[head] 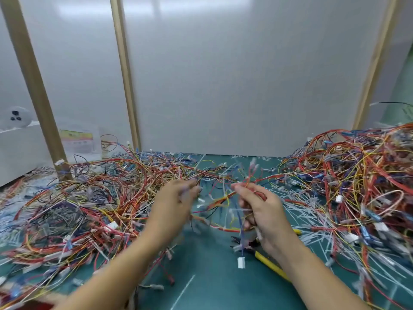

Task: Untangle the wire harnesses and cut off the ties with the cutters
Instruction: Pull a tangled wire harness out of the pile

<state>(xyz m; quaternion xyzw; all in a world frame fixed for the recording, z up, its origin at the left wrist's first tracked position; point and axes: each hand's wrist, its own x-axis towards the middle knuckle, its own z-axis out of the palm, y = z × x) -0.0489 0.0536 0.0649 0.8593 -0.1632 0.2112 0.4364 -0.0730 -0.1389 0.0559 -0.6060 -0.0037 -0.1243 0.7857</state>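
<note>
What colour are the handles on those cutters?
Yellow; the cutters lie under the right hand, seen in the head view.

Both bare forearms are stretched forward and drawn toward each other. The left hand (176, 198) is held back-upward with fingertips bunched; it is blurred, so its grip cannot be made out. Just beside it, the right hand (261, 211) is curled, with wires (221, 199) pinched between thumb and fingers.

One wire pile (78, 209) lies at the table's (212, 283) left edge, another pile (362, 180) at the right. The cutters (267, 261) lie between.
</note>
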